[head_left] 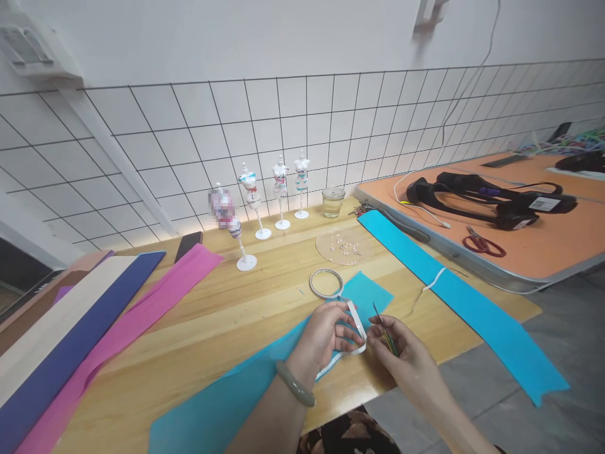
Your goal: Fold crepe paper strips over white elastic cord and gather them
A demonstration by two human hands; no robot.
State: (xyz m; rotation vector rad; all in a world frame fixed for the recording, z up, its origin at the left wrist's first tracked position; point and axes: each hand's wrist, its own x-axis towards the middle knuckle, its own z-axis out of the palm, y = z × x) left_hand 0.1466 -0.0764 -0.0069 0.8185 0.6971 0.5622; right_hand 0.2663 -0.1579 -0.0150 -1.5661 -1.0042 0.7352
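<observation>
My left hand (pixel 331 328), with a bangle at the wrist, is closed around a narrow white ribbon (pixel 355 318) above a long turquoise fabric strip (pixel 227 397). The ribbon loops past my fingers and trails down over the fabric. Close beside it, my right hand (pixel 401 347) grips slim pointed tweezers (pixel 388 339) with a greenish body, dark tips up. Its thumb and fingertips meet the ribbon's bend. Just beyond my left hand lies a ring-shaped roll of tape (pixel 326 284), and the turquoise fabric's far end reaches past both hands.
Several small white mannequins (pixel 250 189) stand near the wall. A clear dish (pixel 344 246) holds small beads; a glass (pixel 333 203) stands behind it. Another turquoise strip (pixel 463 302) crosses the right side. Pink fabric (pixel 137 321) lies left. Red-handled scissors (pixel 484 243) rest on the orange table.
</observation>
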